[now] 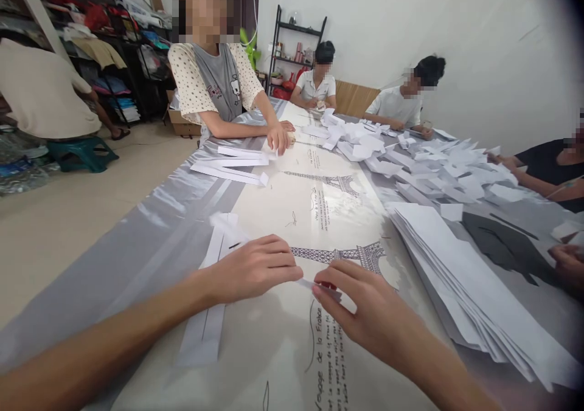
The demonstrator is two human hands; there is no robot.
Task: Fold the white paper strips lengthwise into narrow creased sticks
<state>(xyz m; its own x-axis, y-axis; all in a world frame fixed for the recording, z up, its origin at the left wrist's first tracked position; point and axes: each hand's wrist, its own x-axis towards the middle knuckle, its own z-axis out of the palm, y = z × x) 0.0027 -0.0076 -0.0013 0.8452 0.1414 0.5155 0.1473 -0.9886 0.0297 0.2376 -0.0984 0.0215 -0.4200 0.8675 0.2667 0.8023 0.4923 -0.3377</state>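
A narrow white paper strip [306, 284] spans the gap between my two hands, low over the printed table cover. My left hand [262, 266] reaches in from the left, its fingers together and closed on one end of the strip; the thumb is mostly hidden. My right hand [360, 295] pinches the other end between thumb and fingers, partly covering it. Left of my hands, long white paper strips [203, 338] lie flat, running under my left forearm. A dark line crosses their length. Beneath both hands, the cover [278, 350] shows Eiffel Tower drawings and handwriting-style text.
A stack of long white papers [447, 283] lies to the right, beside a dark flat sheet [502, 244]. Many folded paper pieces [438, 162] are heaped farther back. Across the table, a person [219, 89] handles strips. Others sit along the far and right sides.
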